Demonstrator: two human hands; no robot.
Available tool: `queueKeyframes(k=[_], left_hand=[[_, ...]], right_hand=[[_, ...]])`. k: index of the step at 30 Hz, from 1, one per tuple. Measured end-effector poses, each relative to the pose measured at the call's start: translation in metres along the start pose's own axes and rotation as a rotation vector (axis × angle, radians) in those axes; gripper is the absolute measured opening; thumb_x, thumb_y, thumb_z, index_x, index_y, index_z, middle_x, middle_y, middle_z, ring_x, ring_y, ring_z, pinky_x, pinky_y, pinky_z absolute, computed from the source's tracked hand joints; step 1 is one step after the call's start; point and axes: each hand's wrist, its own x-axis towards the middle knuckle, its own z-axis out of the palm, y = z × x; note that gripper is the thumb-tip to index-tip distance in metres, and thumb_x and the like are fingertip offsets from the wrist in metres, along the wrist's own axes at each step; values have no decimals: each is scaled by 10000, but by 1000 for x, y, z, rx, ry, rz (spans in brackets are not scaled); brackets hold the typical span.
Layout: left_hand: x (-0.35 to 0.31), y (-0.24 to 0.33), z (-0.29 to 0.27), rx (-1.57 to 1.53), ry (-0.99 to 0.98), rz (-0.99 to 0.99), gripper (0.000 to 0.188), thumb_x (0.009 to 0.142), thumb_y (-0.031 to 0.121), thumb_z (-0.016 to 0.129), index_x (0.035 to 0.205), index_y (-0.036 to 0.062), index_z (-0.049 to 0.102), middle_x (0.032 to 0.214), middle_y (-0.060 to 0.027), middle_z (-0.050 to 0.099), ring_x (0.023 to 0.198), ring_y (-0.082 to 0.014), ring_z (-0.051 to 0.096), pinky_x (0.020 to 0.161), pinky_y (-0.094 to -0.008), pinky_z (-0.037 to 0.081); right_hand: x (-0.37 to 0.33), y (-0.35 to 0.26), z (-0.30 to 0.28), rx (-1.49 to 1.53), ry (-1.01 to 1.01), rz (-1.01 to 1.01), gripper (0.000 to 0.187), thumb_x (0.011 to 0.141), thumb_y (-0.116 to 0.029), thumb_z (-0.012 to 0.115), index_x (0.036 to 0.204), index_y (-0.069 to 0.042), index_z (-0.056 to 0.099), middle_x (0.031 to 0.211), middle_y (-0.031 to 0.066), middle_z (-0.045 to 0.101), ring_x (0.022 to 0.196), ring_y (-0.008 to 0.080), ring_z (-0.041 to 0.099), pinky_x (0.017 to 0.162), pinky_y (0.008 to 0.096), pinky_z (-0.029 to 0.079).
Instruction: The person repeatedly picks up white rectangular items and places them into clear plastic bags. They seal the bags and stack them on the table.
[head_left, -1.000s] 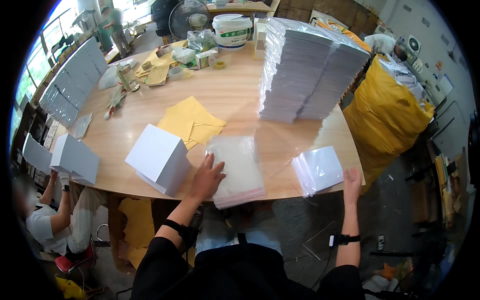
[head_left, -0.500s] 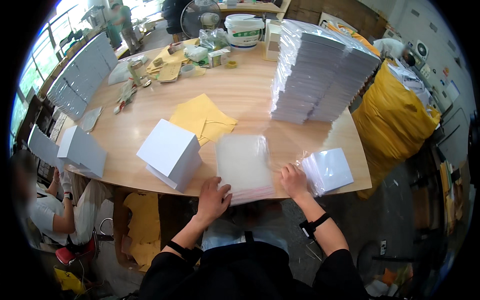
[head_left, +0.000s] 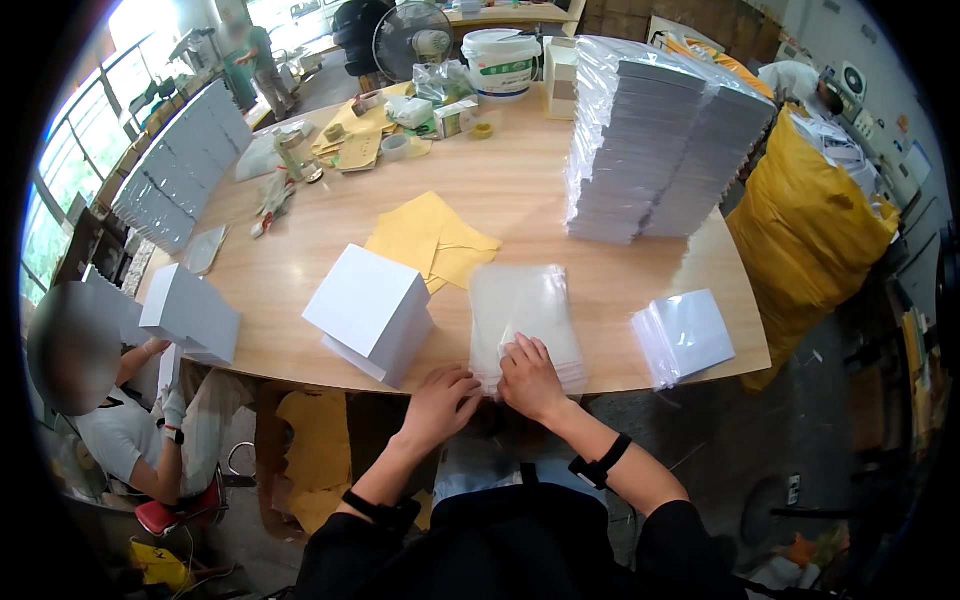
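A stack of clear plastic bags (head_left: 518,300) lies before me at the table's front edge, its pinkish flap strips toward me. My left hand (head_left: 438,408) is at the near left corner of the stack, fingers bent together over the edge. Fingers curled, my right hand (head_left: 530,380) presses on the near part of the top bag. Left of the bags stands a block of white cards or paper (head_left: 365,300), one part leaning against another. Off to the right lies a pile of bagged white paper (head_left: 688,335), apart from both hands.
Yellow paper sheets (head_left: 435,238) lie beyond the bags. A tall shrink-wrapped stack (head_left: 650,150) rises at the back right, near a yellow sack (head_left: 810,230). A white bucket (head_left: 498,65) and tape rolls (head_left: 396,148) stand far back. Another person (head_left: 130,420) sits at the left.
My right hand has left the bagged paper pile and moved left onto the plastic bags. My left hand's fingers have drawn together at the bags' corner. The view has shifted slightly.
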Motion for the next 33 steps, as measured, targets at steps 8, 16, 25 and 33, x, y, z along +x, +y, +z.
queueKeyframes(k=[8, 16, 25, 33], left_hand=[[-36, 9, -110, -134, -140, -282, 130, 868, 154, 729, 947, 51, 718, 842, -114, 696, 759, -285, 680, 697, -360, 543], [-6, -7, -181, -70, 243, -448, 171, 857, 121, 749, 923, -15, 669, 852, -89, 685, 796, -197, 648, 742, -309, 514], [34, -16, -167, 588, -102, -317, 608, 711, 393, 826, 1130, -1, 629, 1146, -173, 625, 1058, -333, 611, 900, -416, 490], [53, -24, -192, 353, -161, -373, 587, 717, 354, 824, 1135, -32, 679, 1042, -182, 716, 888, -291, 711, 827, -372, 557]], right_hand=[[23, -18, 5, 18, -72, -68, 230, 818, -209, 641, 941, -19, 681, 1096, 170, 653, 1252, 361, 527, 1089, 524, 354], [21, -8, -2, 186, -112, -72, 304, 847, -311, 673, 903, -13, 702, 1129, 149, 647, 1171, 292, 562, 1011, 442, 405], [12, -13, -20, 330, 129, -69, 219, 856, -232, 679, 797, -21, 679, 861, 136, 681, 917, 322, 659, 883, 427, 492], [19, -35, -42, 553, 112, 0, 251, 864, -199, 680, 686, -49, 585, 685, 127, 617, 669, 338, 628, 617, 433, 511]])
